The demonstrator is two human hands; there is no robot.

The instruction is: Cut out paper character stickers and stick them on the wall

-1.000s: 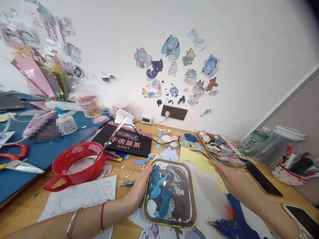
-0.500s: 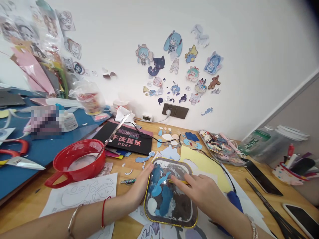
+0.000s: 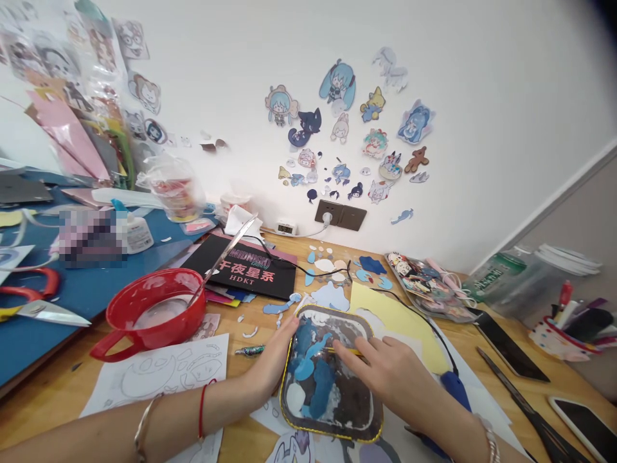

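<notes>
My left hand [image 3: 276, 357] grips the left edge of a rounded-square dark board [image 3: 357, 402] with a yellow rim, its thumb lying along the side; the other fingers are hidden. On the board lie a light-blue cut-out strip [image 3: 308, 364], a darker blue piece [image 3: 322, 389] and a white rounded piece [image 3: 295, 396], among whitish smears. My right hand [image 3: 390, 370] reaches over the board from the right, closed round a thin yellow stick [image 3: 354, 351]. The index finger is extended along it, and the stick's far end is beside the light-blue strip.
A red cup [image 3: 154, 308] with whitish contents and a metal utensil stands left. Scissors [image 3: 43, 305] lie on the blue mat [image 3: 77, 283]. Cut-outs [image 3: 330, 296], yellow paper [image 3: 385, 308], a black cable [image 3: 414, 307], phones [image 3: 511, 347] and a pen holder [image 3: 563, 337] surround the board.
The view has shifted very slightly. Both hands keep their places at the board, and the light-blue strip's upper end appears to have moved a little.
</notes>
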